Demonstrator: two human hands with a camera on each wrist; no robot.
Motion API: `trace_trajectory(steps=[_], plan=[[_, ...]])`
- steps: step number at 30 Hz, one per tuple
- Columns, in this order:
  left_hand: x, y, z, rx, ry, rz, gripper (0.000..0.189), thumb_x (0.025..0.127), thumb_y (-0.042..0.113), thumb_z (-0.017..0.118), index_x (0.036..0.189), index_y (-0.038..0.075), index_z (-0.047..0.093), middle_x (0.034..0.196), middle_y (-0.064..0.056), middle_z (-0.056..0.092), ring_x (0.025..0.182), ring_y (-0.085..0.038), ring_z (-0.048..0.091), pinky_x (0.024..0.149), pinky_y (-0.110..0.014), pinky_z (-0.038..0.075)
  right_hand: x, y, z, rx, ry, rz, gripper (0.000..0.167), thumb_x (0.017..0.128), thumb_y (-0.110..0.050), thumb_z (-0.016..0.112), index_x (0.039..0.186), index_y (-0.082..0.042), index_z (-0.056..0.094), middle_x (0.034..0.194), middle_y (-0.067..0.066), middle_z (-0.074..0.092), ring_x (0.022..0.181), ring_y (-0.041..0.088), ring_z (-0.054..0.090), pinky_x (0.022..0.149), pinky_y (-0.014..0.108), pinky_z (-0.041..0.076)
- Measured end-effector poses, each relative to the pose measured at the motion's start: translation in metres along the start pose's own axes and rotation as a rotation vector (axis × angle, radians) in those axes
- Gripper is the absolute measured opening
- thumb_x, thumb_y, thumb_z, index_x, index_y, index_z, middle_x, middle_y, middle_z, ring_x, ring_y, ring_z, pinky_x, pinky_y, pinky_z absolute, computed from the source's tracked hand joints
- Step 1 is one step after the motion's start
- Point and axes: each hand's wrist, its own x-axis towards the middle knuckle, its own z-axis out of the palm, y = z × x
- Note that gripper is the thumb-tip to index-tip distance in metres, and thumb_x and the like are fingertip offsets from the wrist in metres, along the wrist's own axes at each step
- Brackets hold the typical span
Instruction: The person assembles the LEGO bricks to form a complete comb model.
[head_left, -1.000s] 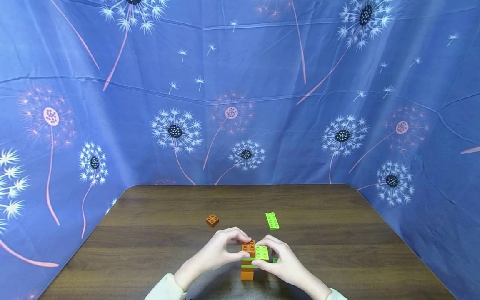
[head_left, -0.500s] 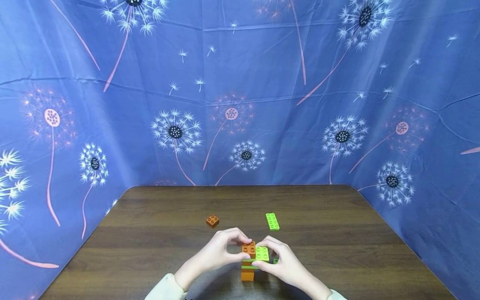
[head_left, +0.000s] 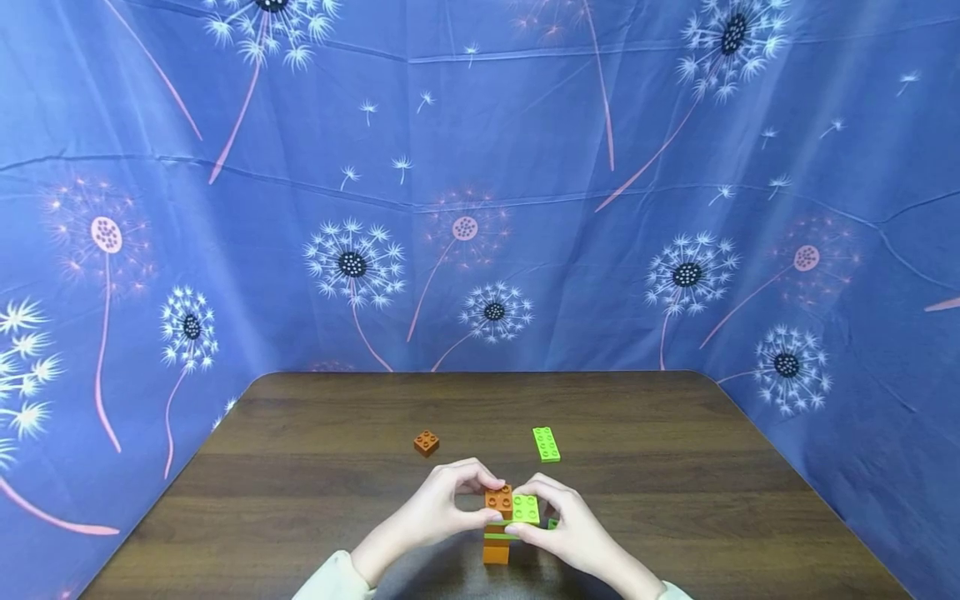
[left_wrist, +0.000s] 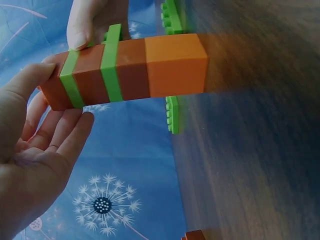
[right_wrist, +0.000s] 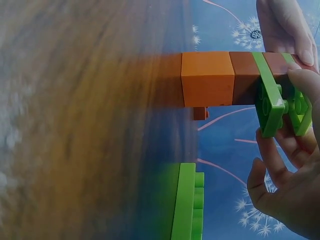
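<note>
A tower of toy building bricks stands upright on the table, with an orange brick at its base. Above it, brown bricks alternate with two thin green plates, which jut out to the right. My left hand pinches the topmost brown brick between thumb and fingers. From the other side, my right hand grips the jutting end of the upper green plate, thumb at the near edge. The lower green plate shows under it in the right wrist view, above the fingers.
A loose brown brick lies farther back on the wooden table, left of the tower. Another green plate lies back right. A further green plate is mostly hidden behind my right hand in the head view. Patterned blue cloth encloses the table.
</note>
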Motion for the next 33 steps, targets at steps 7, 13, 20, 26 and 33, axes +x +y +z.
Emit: trace_trajectory(steps=[7,13,20,26,33], plan=[[-0.002,0.001,0.002,-0.033,0.012,-0.015,0.023,0.079,0.008,0.074,0.1,0.005,0.063,0.1,-0.009,0.065,0.089,-0.012,0.064,0.085,-0.025,0.054,-0.001,-0.001,0.0,-0.009,0.011,-0.016,0.025,0.08,-0.026,0.074,0.103,-0.024,0.063,0.089,-0.013,0.059,0.073,-0.001,0.049,0.054,0.022,0.044],[-0.004,0.008,0.004,-0.038,0.033,-0.015,0.025,0.077,-0.001,0.073,0.099,-0.002,0.062,0.1,-0.016,0.065,0.088,-0.02,0.066,0.086,-0.029,0.055,0.0,-0.001,0.0,-0.007,0.003,-0.007,0.026,0.08,-0.026,0.074,0.103,-0.025,0.063,0.09,-0.013,0.06,0.073,-0.001,0.05,0.054,0.022,0.044],[-0.004,0.005,0.005,-0.035,0.058,-0.01,0.026,0.077,0.0,0.073,0.1,0.001,0.062,0.101,-0.013,0.066,0.089,-0.015,0.065,0.088,-0.029,0.054,0.003,-0.004,-0.002,0.002,0.0,-0.002,0.026,0.08,-0.023,0.075,0.103,-0.022,0.064,0.089,-0.008,0.061,0.073,0.001,0.051,0.055,0.022,0.045],[-0.007,-0.004,0.008,-0.075,0.075,-0.026,0.026,0.08,0.008,0.073,0.103,0.005,0.062,0.105,-0.01,0.066,0.092,-0.011,0.065,0.09,-0.029,0.053,0.002,-0.003,-0.002,-0.018,0.001,0.004,0.025,0.08,-0.026,0.074,0.103,-0.023,0.063,0.089,-0.011,0.06,0.073,0.001,0.05,0.055,0.02,0.045],[-0.01,-0.004,0.011,-0.06,0.096,-0.065,0.029,0.079,0.007,0.074,0.104,0.007,0.06,0.107,-0.009,0.065,0.091,-0.012,0.065,0.085,-0.028,0.055,0.002,-0.005,-0.001,-0.014,-0.002,0.006,0.025,0.08,-0.026,0.074,0.103,-0.023,0.063,0.09,-0.011,0.06,0.071,0.0,0.049,0.053,0.023,0.045]])
